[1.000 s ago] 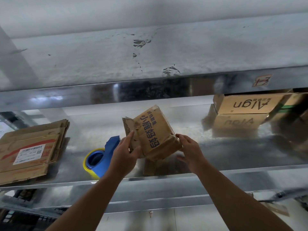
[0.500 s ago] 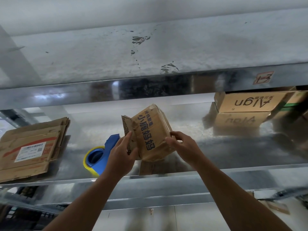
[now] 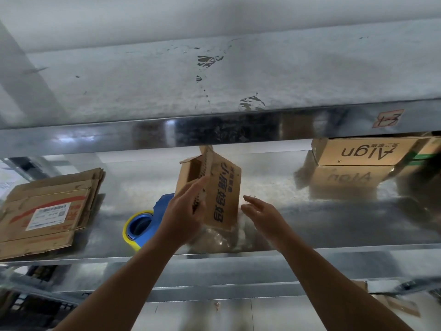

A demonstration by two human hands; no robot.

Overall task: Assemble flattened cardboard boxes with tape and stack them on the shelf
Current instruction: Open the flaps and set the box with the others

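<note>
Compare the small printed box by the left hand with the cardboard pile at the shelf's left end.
The small box is opened up and stands on end, tilted; the cardboard pile lies flat, folded. The box bears dark printed characters; the pile's top sheet has a white label and red markings. The left hand touches the box; nothing touches the pile. Both are brown cardboard.
</note>
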